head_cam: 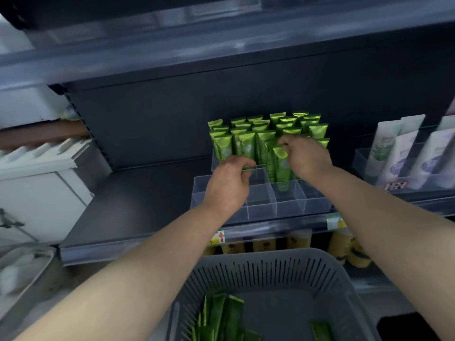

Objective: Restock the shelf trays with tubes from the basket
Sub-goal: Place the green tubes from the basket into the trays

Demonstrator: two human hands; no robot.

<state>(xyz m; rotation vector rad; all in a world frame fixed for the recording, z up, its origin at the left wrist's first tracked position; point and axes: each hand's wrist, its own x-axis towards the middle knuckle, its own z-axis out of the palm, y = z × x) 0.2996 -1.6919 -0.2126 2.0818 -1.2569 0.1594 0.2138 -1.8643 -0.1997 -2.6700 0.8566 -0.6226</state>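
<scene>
Your right hand (305, 156) has its grip pinched on a tube (282, 168) standing in the tray (290, 210). Your left hand (229, 185) curls over the tray; I cannot tell whether its grip holds anything. More tubes (221, 321) lie in the basket (258, 262).

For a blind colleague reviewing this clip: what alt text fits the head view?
A person's right hand pinches the top of a green tube standing in a clear divided tray on a dark shelf, with the left hand, fingers curled, just beside it. Below, a grey basket holds spare tubes.
</scene>
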